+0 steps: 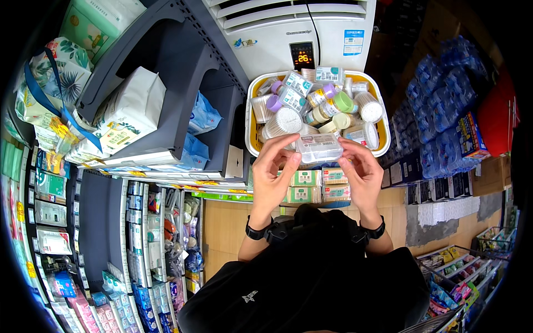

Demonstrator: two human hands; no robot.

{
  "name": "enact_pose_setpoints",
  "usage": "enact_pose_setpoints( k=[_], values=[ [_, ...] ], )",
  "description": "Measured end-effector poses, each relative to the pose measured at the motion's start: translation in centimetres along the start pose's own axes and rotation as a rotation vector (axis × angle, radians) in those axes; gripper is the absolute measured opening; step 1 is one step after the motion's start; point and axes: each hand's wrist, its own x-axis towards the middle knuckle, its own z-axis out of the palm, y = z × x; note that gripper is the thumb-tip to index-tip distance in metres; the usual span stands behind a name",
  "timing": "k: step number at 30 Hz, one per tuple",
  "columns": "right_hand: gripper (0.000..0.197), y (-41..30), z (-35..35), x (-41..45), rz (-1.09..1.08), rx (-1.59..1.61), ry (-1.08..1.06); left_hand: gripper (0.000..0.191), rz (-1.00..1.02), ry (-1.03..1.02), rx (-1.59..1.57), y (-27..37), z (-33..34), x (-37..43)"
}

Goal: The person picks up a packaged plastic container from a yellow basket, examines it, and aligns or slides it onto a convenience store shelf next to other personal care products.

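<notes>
A small clear plastic box [319, 149] with a printed label is held up between both hands, above the near rim of a basket. My left hand [275, 168] pinches its left end with thumb and fingers, and my right hand [361, 168] grips the right end the same way. Behind it stands a white and yellow plastic basket [385, 141] filled with tubs of cotton swabs [283, 121], small jars with purple and green lids [343, 102] and flat clear boxes [297, 83]. Below the held box, green-labelled packs [305, 178] and red-labelled packs [336, 192] are lined up. The box's contents are unclear.
A white floor-standing air conditioner [266, 54] rises behind the basket. Grey shelving [166, 104] with tissue packs [129, 112] fills the left side. Shrink-wrapped blue bottles [441, 104] are stacked at the right, and a rack of small packets [454, 279] stands at the lower right.
</notes>
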Motion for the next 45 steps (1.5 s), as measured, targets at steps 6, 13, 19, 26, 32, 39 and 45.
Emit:
enact_pose_setpoints(
  k=[6,13,19,26,32,39,45],
  values=[
    [0.028,0.2,0.0,-0.2,0.066,0.047,0.052,0.028,-0.165,0.036,-0.061,-0.9,0.6,-0.2],
    [0.025,0.7,0.3,-0.4,0.063,0.062,0.081,0.029,-0.185,0.07,-0.031,-0.3,1.1,-0.4],
    [0.019,0.4,0.4,-0.5,0.088,0.101,0.033,0.038,-0.027,0.086,-0.04,-0.3,1.2,-0.8],
    [0.03,0.7,0.6,-1.2,-0.043,0.166,0.003,0.042,0.098,0.078,-0.004,0.9,0.0,-2.6],
    [0.033,-0.3,2.2,-2.5,-0.067,0.198,-0.101,0.046,0.182,0.09,-0.018,1.7,-2.3,-5.1],
    [0.032,-1.8,6.5,-5.0,-0.063,0.206,-0.268,0.045,0.146,0.184,0.033,4.8,-6.9,-10.4],
    [0.03,-3.2,12.3,-8.9,-0.027,0.27,-0.451,0.042,0.065,0.34,0.128,7.8,-11.8,-18.1]
  ],
)
